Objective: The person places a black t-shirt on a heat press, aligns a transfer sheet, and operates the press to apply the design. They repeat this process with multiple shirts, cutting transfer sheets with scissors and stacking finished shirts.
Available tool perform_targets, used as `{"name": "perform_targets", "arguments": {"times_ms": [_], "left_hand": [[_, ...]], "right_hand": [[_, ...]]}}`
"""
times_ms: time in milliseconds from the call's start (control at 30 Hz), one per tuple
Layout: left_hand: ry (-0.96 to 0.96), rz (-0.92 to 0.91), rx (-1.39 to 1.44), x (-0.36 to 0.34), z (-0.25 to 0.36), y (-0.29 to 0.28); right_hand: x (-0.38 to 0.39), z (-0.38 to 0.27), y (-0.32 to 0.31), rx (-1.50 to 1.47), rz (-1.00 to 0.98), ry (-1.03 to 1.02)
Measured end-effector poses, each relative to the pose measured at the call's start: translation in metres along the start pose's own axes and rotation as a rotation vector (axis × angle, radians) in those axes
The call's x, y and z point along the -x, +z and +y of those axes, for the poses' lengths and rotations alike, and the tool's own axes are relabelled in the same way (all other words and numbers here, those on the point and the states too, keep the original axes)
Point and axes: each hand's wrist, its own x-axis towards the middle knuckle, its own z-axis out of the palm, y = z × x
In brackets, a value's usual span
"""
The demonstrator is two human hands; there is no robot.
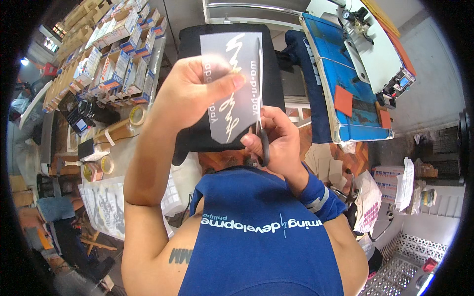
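Both hands raised: left hand pinches film sheet, right hand grips scissors.

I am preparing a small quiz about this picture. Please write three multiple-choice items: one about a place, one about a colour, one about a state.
1. Where is the translucent sheet?
A. on the floor
B. held up in front of the black pad
C. on the blue table

2. What colour are the scissors?
A. black
B. red
C. yellow

3. How does the left hand stand?
A. open and flat
B. pinching the sheet
C. resting on boxes

Answers: 1 B, the pad shows behind it. 2 A, the handles in the right hand are dark. 3 B, the thumb presses on the sheet.
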Motion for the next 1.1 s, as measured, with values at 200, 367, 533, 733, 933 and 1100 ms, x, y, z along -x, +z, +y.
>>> {"name": "perform_targets", "arguments": {"times_ms": [200, 367, 533, 733, 933, 1100], "left_hand": [[-0.047, -0.095, 0.068, -0.004, -0.01, 0.0], [-0.089, -0.177, 0.19, -0.024, -0.037, 0.002], [-0.012, -0.072, -0.075, -0.041, -0.093, 0.007], [0.147, -0.15, -0.362, -0.036, -0.151, -0.003], [0.038, -0.043, 0.089, -0.045, -0.172, -0.02], [-0.082, -0.203, -0.078, -0.055, -0.162, -0.05]], "right_hand": [[-0.003, -0.002, 0.002, -0.016, 0.053, -0.005], [0.006, 0.016, -0.001, 0.038, 0.221, 0.095], [0.006, -0.007, -0.083, 0.285, 0.615, 0.022], [-0.065, -0.207, -0.317, 1.732, 0.84, -0.205], [-0.213, -0.289, -0.511, 2.028, 0.616, 0.313], [-0.21, -0.243, -0.421, 2.315, 0.722, 0.106]]}}
